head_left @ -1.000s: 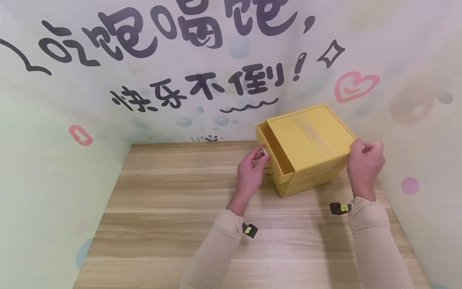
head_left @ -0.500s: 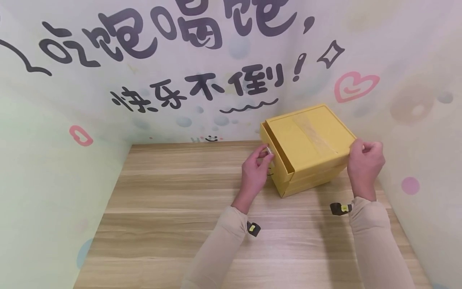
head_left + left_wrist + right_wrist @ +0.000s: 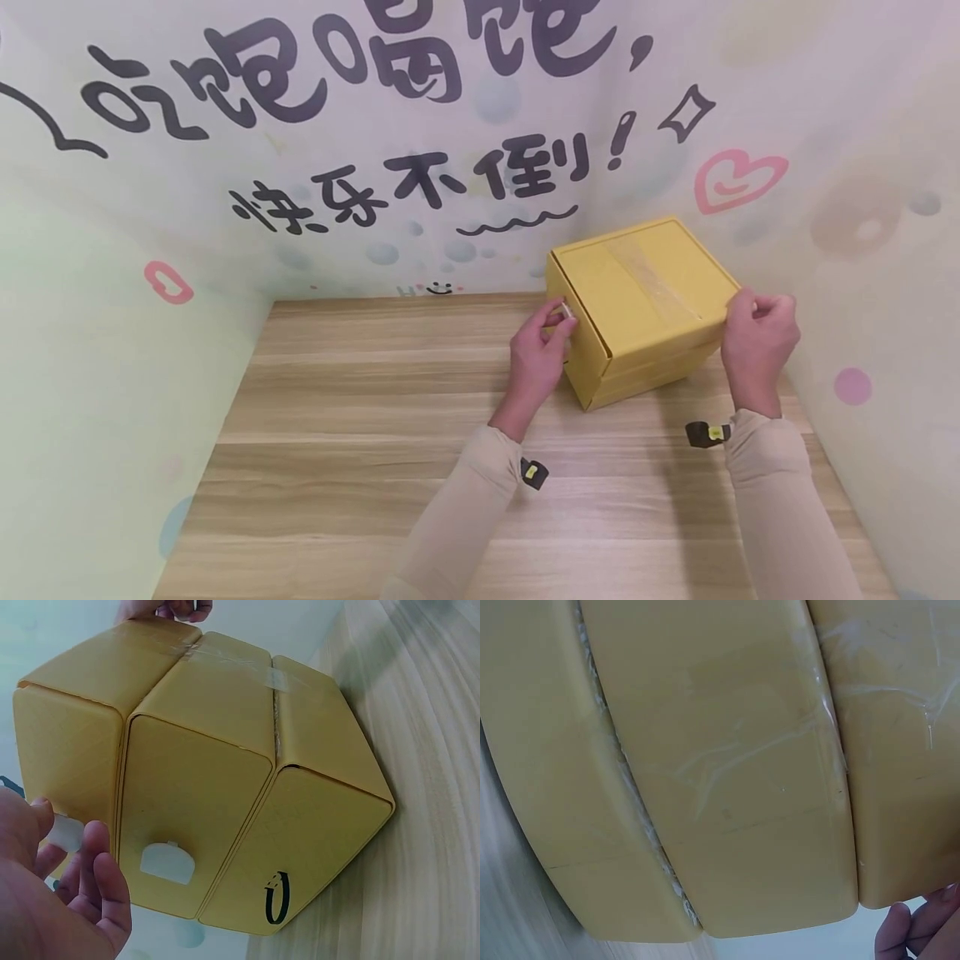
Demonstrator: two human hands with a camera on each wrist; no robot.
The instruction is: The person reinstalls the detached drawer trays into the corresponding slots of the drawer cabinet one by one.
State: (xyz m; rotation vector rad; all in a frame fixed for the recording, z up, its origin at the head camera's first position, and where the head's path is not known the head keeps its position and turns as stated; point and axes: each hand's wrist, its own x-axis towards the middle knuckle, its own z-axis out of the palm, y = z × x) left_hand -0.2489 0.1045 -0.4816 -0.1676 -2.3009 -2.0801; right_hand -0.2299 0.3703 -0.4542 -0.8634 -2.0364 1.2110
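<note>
A yellow three-tier drawer box [image 3: 645, 287] stands at the back right of the table. My left hand [image 3: 537, 354] is at its front and pinches the white tab handle [image 3: 66, 832] of the top drawer [image 3: 71, 750] between thumb and fingers. That drawer sits almost flush in its frame. Below it, the middle drawer has its own white tab [image 3: 167, 862], and the bottom drawer carries a black loop [image 3: 277, 898]. My right hand [image 3: 761, 342], fingers curled, holds the box's top edge at the rear right corner. In the right wrist view only some fingers [image 3: 892, 934] show at that corner.
The wood-grain table [image 3: 360, 467] runs forward and left from the box. A printed wall cloth [image 3: 420, 250] rises close behind it, and another wall [image 3: 862, 300] stands near my right hand. Clear tape [image 3: 652, 279] crosses the box's top and side.
My left hand has moved right, pushing the top drawer from partly open to nearly closed. The right hand and the box's frame have stayed in place.
</note>
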